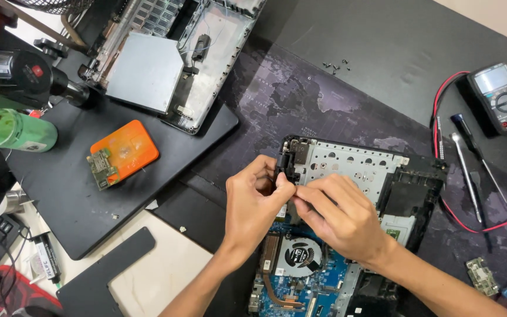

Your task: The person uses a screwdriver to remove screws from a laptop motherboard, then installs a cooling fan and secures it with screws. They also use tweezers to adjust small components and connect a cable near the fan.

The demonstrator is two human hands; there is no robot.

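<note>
An opened laptop base [359, 167] lies on the dark desk mat, its silver perforated metal plate, blue circuit board [330, 276] and round black fan [299, 256] exposed. My left hand [254, 205] pinches a small black part at the base's upper left corner, by the hinge area [293, 154]. My right hand [338, 214] reaches across the board from the right, its fingertips touching the same spot just below the left hand's fingers. Whatever sits between the fingertips is hidden.
A second stripped laptop shell [165, 64] lies at the top left. An orange pad with a small circuit board [123, 151] rests on a black lid. A multimeter [500, 94] with red lead, two screwdrivers [467, 170], loose screws [334, 66], a green bottle [16, 130].
</note>
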